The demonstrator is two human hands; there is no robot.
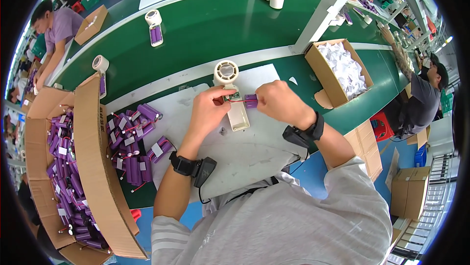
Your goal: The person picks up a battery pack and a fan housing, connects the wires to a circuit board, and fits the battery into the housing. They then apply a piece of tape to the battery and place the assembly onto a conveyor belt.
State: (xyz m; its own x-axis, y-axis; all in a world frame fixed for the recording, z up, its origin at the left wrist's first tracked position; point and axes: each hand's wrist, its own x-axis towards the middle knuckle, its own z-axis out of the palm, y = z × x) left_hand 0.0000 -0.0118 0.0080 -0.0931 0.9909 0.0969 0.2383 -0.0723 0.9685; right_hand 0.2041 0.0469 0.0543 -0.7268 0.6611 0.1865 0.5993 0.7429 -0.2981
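At the near edge of the green workbench (210, 30), on a grey sheet (245, 152) spread in front of the person, lies a small white plastic handheld fan (230, 93), its round head pointing toward the far edge and its handle opened. The left hand (208, 111) is pinched closed at the fan's neck, fingertips on the small circuit board there. The right hand (279, 101) is curled tight round a purple cylindrical battery cell (251, 100), held just beside the fan's handle, with a thin red wire running from cell to board. Toward the left edge of the sheet a loose heap of purple battery cells (132, 138) with white labels lies on the bench, and beyond it an open cardboard box (98, 167) holds many more. Near the right end stands a cardboard box of crumpled white paper (342, 69).
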